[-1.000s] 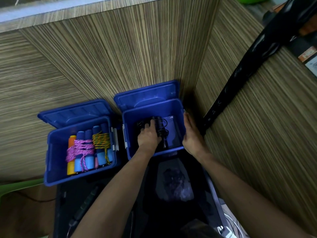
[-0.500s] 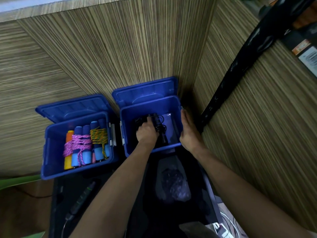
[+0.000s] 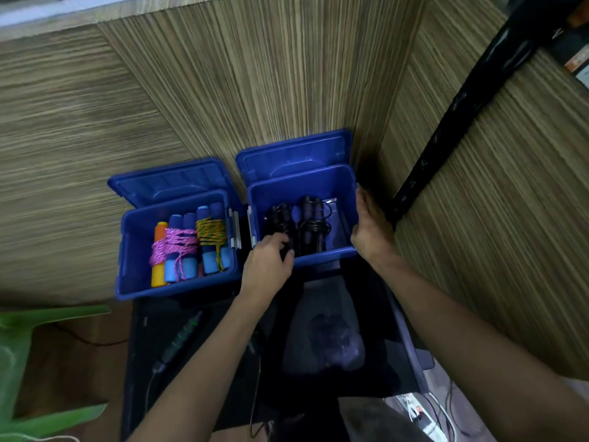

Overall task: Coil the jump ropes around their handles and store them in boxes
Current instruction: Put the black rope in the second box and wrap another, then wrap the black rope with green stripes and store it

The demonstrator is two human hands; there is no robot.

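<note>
Two blue boxes side by side, lids tipped open behind them, backed against a striped wood-grain wall at the far edge of a dark surface. Right box (image 3: 331, 189) tucked into the corner where two wall panels meet. Inside it, two black jump ropes (image 3: 298, 226), each coiled round its handles, lying next to each other on the box floor, handles running front to back.

Left hand (image 3: 266, 264) at the near-left corner of the right box, fingers curled down over the front rim, tips right beside the nearer black bundle. Gripping the rim, touching the rope, or neither: cannot tell, too dark there. Right hand (image 3: 371, 228) flat against the outside of that box's right wall, fingers straight and pointing away along the rim, thumb over the edge.

Left box (image 3: 130, 244) just beside, the two nearly touching. Packed in a row: an orange handle (image 3: 160, 255) at the left, blue foam handles (image 3: 186, 247) wrapped in pink cord, more blue handles (image 3: 213, 237) wrapped in yellow-and-dark cord.

Nearer the person, on the dark surface: a crumpled translucent plastic bag (image 3: 328, 339) and a slim dark cable with a green-marked plug (image 3: 181, 338). Green plastic furniture (image 3: 19, 346) at the lower left.
</note>
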